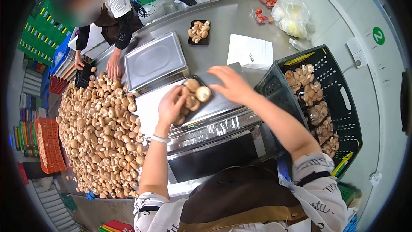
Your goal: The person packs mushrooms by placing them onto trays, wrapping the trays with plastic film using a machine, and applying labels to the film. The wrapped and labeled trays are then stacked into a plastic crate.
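My left hand (171, 106) rests on the left side of a black tray of brown mushrooms (192, 96), its fingers curled over the mushrooms at that edge. My right hand (229, 82) is to the right of the tray, raised over the metal plate, fingers apart and holding nothing. Below both hands is the wrapping machine (214, 129) with clear film across its front. Left of the tray lies a white sheet (151, 109), and a metal scale (154, 60) stands just beyond it.
Loose mushrooms (101, 133) are heaped at left. Across the table a co-worker's hand (114, 63) touches the heap. A filled tray (199, 32) and white paper (249, 50) lie at the back. A dark crate (339, 103) with packed mushrooms stands right.
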A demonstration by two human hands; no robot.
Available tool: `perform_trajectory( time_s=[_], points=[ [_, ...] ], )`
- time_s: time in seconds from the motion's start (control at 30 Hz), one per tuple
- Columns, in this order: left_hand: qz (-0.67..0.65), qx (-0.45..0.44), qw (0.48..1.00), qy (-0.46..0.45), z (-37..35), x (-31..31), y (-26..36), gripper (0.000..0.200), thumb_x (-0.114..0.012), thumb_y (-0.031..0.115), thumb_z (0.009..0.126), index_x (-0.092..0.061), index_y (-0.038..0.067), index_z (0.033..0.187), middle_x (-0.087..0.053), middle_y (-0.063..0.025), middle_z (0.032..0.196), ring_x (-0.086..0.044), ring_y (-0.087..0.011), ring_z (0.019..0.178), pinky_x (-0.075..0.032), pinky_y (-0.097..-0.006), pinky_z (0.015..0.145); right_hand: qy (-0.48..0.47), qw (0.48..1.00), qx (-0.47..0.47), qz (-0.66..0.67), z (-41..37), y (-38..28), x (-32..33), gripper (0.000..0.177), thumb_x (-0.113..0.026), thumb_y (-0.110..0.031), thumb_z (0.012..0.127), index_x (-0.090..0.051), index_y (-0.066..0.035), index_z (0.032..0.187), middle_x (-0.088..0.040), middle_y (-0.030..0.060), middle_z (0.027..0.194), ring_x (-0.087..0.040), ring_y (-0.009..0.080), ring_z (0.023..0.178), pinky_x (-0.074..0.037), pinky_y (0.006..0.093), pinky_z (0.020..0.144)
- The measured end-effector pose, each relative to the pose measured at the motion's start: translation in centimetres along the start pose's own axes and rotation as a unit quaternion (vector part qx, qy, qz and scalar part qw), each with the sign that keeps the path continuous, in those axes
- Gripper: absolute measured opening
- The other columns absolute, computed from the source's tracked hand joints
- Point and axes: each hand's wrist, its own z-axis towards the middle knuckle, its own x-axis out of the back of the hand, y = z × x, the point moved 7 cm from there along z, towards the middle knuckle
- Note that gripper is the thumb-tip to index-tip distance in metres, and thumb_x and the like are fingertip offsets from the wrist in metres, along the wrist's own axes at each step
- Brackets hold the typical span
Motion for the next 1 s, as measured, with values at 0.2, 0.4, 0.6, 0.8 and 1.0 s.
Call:
perform_trajectory(
  time_s=[0.2, 0.4, 0.6, 0.8, 1.0],
  points=[
    [0.041, -0.109, 0.989, -0.092, 0.3, -1.2, 1.2, 0.043, -0.063, 0.038, 0.086, -0.065, 0.008, 0.116, -0.06, -0.0132, 0.127, -0.057, -0.033, 0.113, -0.045, -0.0376, 0.095, 0.035, 0.998, -0.03, -0.032, -1.3, 2.2, -11.6, 0.043, -0.056, -0.03, 0.092, -0.054, -0.003, 0.125, -0.05, 0.0174, 0.132, -0.042, 0.0361, 0.127, -0.034, 0.0437, 0.106],
    [-0.212, -0.098, 0.971, 0.06, 0.0, 1.8, -1.8, 0.027, -0.062, 0.021, 0.091, -0.066, 0.003, 0.11, -0.065, -0.0095, 0.118, -0.054, -0.0236, 0.119, -0.041, -0.0334, 0.1, 0.077, 0.976, -0.128, 0.16, -1.9, 4.4, -9.1, 0.045, -0.061, -0.026, 0.09, -0.052, -0.003, 0.127, -0.054, 0.0182, 0.129, -0.048, 0.0336, 0.123, -0.036, 0.0392, 0.105],
    [0.058, 0.192, 0.947, 0.25, -13.0, 11.2, -7.0, 0.025, -0.064, 0.018, 0.088, -0.063, -0.004, 0.076, -0.059, -0.0125, 0.064, -0.053, -0.0211, 0.058, -0.041, -0.0343, 0.057, 0.142, 0.945, -0.28, 0.088, -13.5, 5.8, -0.7, 0.025, -0.068, -0.021, 0.085, -0.064, -0.001, 0.099, -0.063, 0.0116, 0.105, -0.059, 0.0285, 0.102, -0.045, 0.0392, 0.09],
    [0.246, 0.119, 0.939, 0.209, -19.2, 3.7, -3.5, 0.023, -0.077, 0.022, 0.073, -0.065, 0.003, 0.068, -0.058, -0.01, 0.076, -0.053, -0.0316, 0.078, -0.04, -0.0449, 0.071, 0.049, 0.934, -0.286, -0.207, -17.6, 1.7, -3.4, 0.032, -0.074, -0.037, 0.077, -0.069, -0.006, 0.084, -0.06, 0.0077, 0.09, -0.054, 0.0273, 0.096, -0.039, 0.0414, 0.085],
    [-0.093, 0.222, 0.968, 0.065, -16.7, 1.7, -8.5, 0.025, -0.06, 0.023, 0.092, -0.06, 0.002, 0.078, -0.057, -0.007, 0.068, -0.049, -0.0194, 0.06, -0.041, -0.0326, 0.057, -0.051, 0.961, -0.27, 0.031, -15.1, 3.0, -5.7, 0.02, -0.063, -0.022, 0.087, -0.063, -0.002, 0.084, -0.064, 0.0132, 0.08, -0.063, 0.0257, 0.076, -0.048, 0.036, 0.069]
  ],
)
